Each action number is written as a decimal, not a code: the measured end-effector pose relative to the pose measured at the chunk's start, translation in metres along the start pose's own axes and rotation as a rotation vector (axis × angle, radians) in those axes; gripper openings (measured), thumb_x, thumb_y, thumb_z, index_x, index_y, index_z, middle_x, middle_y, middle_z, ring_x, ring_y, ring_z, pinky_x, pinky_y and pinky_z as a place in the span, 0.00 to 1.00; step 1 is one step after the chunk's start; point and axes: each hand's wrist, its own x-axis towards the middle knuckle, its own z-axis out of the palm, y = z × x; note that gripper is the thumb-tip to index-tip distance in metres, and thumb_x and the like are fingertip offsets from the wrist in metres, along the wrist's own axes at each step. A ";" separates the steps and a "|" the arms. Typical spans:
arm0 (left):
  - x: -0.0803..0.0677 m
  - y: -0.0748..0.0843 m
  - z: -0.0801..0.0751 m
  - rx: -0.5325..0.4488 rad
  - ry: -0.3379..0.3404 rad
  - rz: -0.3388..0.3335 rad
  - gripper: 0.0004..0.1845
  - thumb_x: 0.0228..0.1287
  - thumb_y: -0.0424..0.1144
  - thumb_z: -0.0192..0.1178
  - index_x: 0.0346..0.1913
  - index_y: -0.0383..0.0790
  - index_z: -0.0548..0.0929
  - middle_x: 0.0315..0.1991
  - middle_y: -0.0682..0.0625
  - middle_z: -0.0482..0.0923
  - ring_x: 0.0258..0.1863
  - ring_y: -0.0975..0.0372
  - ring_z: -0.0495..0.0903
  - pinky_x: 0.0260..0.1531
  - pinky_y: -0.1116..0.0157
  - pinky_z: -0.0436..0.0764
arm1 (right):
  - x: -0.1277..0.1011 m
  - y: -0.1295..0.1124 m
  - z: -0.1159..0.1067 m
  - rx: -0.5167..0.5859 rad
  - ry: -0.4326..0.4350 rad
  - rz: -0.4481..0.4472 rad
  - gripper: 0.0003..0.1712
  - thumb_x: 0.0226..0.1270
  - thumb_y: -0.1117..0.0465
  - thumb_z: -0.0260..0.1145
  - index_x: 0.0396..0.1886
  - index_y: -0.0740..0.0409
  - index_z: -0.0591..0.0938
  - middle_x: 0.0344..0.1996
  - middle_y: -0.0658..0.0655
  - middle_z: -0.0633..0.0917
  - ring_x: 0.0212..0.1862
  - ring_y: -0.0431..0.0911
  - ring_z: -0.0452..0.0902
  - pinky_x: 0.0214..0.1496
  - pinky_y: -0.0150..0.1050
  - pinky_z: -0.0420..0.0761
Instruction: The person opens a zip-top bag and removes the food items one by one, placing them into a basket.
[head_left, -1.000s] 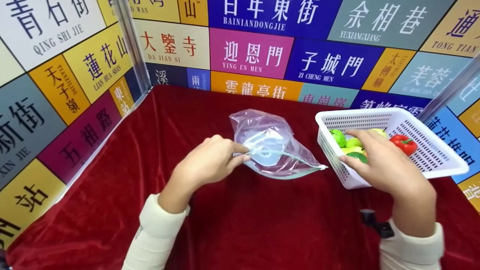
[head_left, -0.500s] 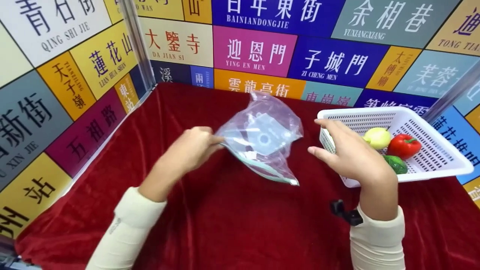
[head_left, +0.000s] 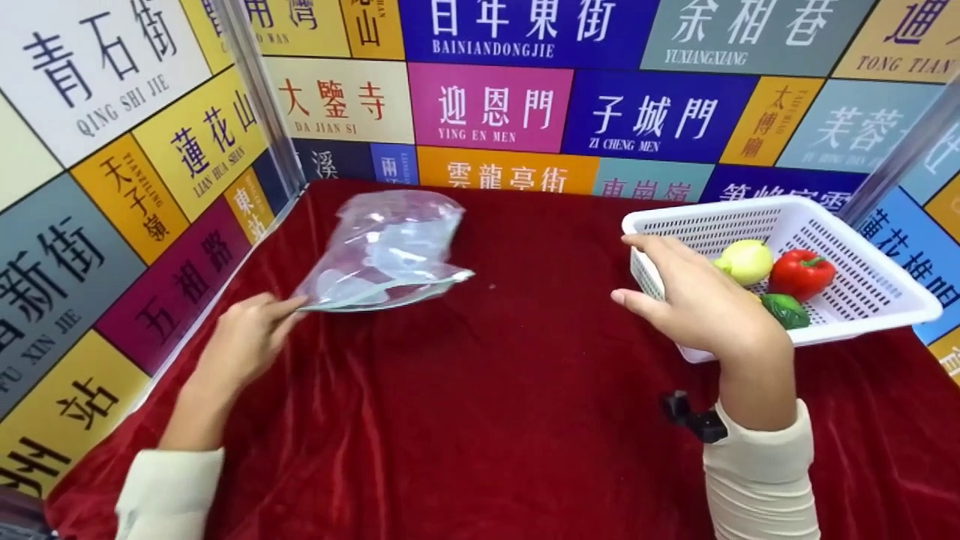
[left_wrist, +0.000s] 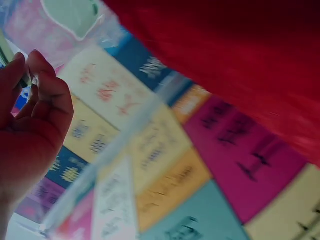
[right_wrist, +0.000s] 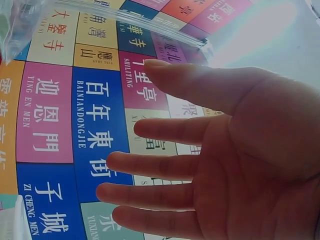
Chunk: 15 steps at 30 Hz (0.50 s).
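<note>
While the left hand [head_left: 247, 341] pinches one corner of the single clear zip bag [head_left: 386, 251] between curled fingers [left_wrist: 42, 82], the bag hangs tilted above the red-covered bench [head_left: 480, 420], toward its far left corner. The right hand [head_left: 701, 307] hovers with fingers [right_wrist: 150, 165] straight and spread, gripping nothing, just beside the near left wall of one white basket [head_left: 862, 300] at the bench's right edge. The basket contains three pieces: one yellow-green fruit [head_left: 745, 261], one red pepper [head_left: 801, 273], one dark green vegetable [head_left: 785, 310].
</note>
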 end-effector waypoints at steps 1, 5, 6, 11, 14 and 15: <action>-0.005 -0.006 -0.002 0.009 0.003 -0.023 0.13 0.62 0.32 0.68 0.50 0.40 0.90 0.25 0.44 0.79 0.24 0.51 0.75 0.27 0.52 0.74 | 0.000 -0.001 0.000 0.002 0.001 0.002 0.42 0.72 0.43 0.62 0.78 0.51 0.60 0.73 0.63 0.67 0.74 0.61 0.61 0.75 0.64 0.58; -0.014 -0.019 -0.017 0.045 -0.094 -0.114 0.19 0.63 0.35 0.68 0.58 0.41 0.86 0.32 0.40 0.83 0.29 0.48 0.78 0.31 0.49 0.76 | 0.000 -0.004 0.002 0.002 0.011 0.005 0.41 0.72 0.43 0.63 0.78 0.51 0.62 0.73 0.61 0.67 0.74 0.60 0.62 0.75 0.63 0.59; -0.014 -0.018 -0.024 0.069 -0.166 -0.139 0.24 0.64 0.37 0.68 0.63 0.41 0.82 0.35 0.37 0.83 0.31 0.45 0.80 0.34 0.46 0.77 | -0.001 -0.005 0.004 0.001 0.016 0.004 0.40 0.72 0.43 0.63 0.78 0.51 0.62 0.73 0.61 0.68 0.74 0.59 0.63 0.75 0.62 0.59; 0.001 0.028 -0.064 0.206 -0.439 -0.305 0.45 0.68 0.46 0.64 0.80 0.44 0.51 0.53 0.23 0.74 0.47 0.29 0.76 0.44 0.32 0.75 | -0.003 -0.015 0.010 -0.019 0.046 0.001 0.39 0.72 0.44 0.62 0.77 0.51 0.64 0.73 0.60 0.68 0.74 0.58 0.63 0.74 0.61 0.61; 0.033 0.081 -0.079 0.216 -0.296 -0.344 0.43 0.69 0.47 0.61 0.79 0.42 0.51 0.60 0.24 0.70 0.54 0.28 0.72 0.49 0.31 0.73 | -0.002 -0.023 0.014 -0.021 0.078 -0.016 0.38 0.72 0.44 0.62 0.76 0.52 0.65 0.73 0.60 0.69 0.75 0.57 0.63 0.75 0.59 0.61; 0.047 0.101 -0.080 0.211 -0.225 -0.316 0.40 0.69 0.46 0.61 0.78 0.41 0.55 0.61 0.26 0.71 0.56 0.29 0.72 0.51 0.32 0.72 | -0.001 -0.025 0.016 -0.018 0.089 -0.028 0.38 0.73 0.44 0.62 0.76 0.54 0.65 0.73 0.61 0.69 0.75 0.58 0.62 0.75 0.59 0.61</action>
